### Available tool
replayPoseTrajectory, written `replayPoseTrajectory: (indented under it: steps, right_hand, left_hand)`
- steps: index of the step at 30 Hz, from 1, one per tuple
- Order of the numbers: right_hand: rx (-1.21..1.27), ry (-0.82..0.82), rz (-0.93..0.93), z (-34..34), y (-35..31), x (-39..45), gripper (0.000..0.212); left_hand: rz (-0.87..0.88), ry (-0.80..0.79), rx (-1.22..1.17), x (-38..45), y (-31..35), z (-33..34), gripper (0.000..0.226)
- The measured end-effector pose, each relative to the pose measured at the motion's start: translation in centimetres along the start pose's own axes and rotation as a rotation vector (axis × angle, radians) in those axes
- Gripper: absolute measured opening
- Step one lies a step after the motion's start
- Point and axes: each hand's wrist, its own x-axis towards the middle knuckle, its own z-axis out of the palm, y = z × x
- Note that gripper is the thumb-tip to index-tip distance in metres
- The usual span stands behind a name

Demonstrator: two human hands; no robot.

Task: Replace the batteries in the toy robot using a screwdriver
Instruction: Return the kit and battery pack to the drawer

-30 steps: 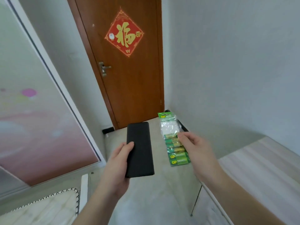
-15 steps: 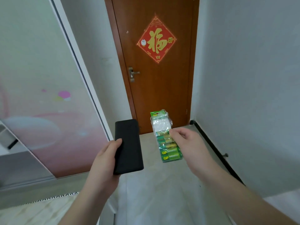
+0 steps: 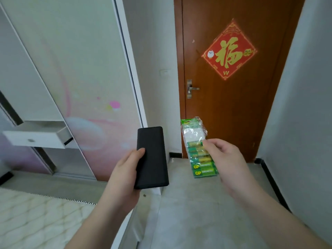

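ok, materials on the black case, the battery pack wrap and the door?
Black case: matte, looks like fabric or soft-touch plastic; no glare, can't tell which. Battery pack: clear crinkled plastic film, glossy and wrinkled at the top, over green printed labels. Door: brown wood or wood veneer, satin sheen; grain too faint to confirm.

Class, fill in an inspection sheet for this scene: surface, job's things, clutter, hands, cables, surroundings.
Surface: pale tiled floor; no worktable seen.
Job's things: green plastic pack of batteries; flat black rectangular case. Toy robot, screwdriver: nothing seen.
Clutter: nothing seen.
Hands: left hand grips the case; right hand pinches the pack.
Cables: nothing seen.
Surroundings: brown wooden door with red diamond decoration; open white drawer.
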Motion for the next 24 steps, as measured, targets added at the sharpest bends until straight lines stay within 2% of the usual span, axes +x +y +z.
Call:
replayPoseTrajectory:
  steps: [5,11,17,24]
  right_hand:
    - [0.04,-0.075,0.007,3.7,0.3,3.7,0.013]
    - [0.075,-0.122,0.031,10.0,0.8,8.4,0.013]
    - [0.094,-0.197,0.028,17.2,0.3,13.1,0.013]
    - [0.11,-0.241,0.032,22.5,0.6,18.0,0.016]
  left_hand:
    - [0.048,0.063,-0.02,3.2,0.8,-0.4,0.016]
    - [0.066,0.153,-0.046,8.3,2.0,-4.5,0.015]
    - [0.087,0.185,-0.075,14.3,4.5,-9.1,0.014]
    - [0.084,0.205,-0.07,20.1,5.4,-12.0,0.014]
